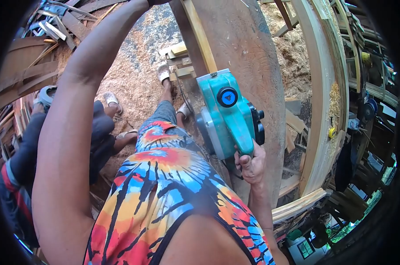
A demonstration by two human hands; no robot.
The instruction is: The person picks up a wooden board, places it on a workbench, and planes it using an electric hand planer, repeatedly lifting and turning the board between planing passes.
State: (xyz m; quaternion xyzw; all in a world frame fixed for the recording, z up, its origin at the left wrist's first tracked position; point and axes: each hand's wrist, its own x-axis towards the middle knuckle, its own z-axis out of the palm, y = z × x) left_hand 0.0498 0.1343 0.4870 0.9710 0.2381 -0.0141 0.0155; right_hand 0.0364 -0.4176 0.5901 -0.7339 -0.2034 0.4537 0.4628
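My right hand [251, 164] is wrapped round the rear handle of a teal electric planer [228, 117]. The planer's front end sits at the near end of a narrow wooden strip [199, 37], which runs away from me over a wide brown plank [248, 48]. My left arm reaches far forward along the left side. Only a dark sliver of my left hand [158, 1] shows at the top edge; its fingers and anything in them are cut off by the frame.
Another person in dark clothes [23, 163] is close on my left. Wood shavings [133, 53] cover the floor, with wood blocks [180, 62] beside the plank. A long timber beam [317, 88] stands on the right. Scrap wood [72, 26] lies piled at the upper left.
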